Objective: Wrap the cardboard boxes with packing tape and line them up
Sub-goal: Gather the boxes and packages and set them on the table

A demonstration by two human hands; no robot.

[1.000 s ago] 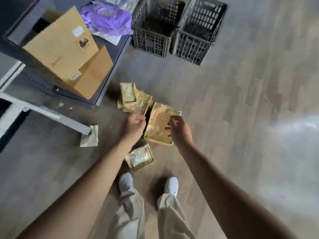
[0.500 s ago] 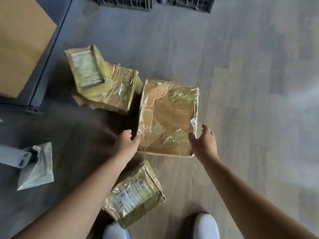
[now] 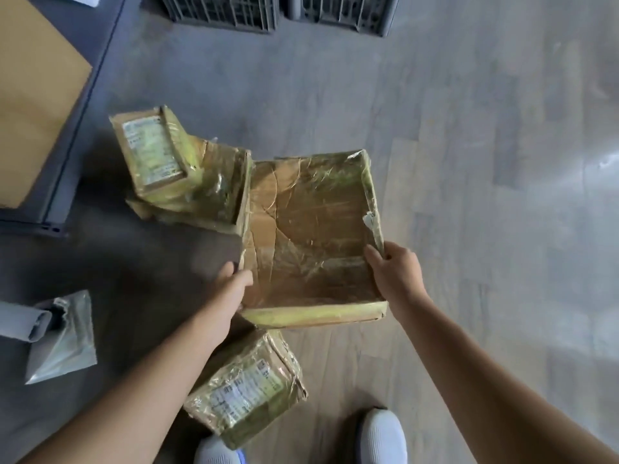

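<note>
Gripping the large taped box (image 3: pixel 311 236) at centre frame, my left hand (image 3: pixel 231 286) curls round its left edge and my right hand (image 3: pixel 392 272) clamps its right edge. It looks fully wrapped, so I judge this the lining-up step. Next I should set it square beside the stacked boxes (image 3: pixel 187 175) at upper left.

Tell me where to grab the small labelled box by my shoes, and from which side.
I'd take the small labelled box across its two long edges, coming down from above: it lies flat on the floor, label up. Free a hand first; left hand and right hand both grip the large flat box.
</note>
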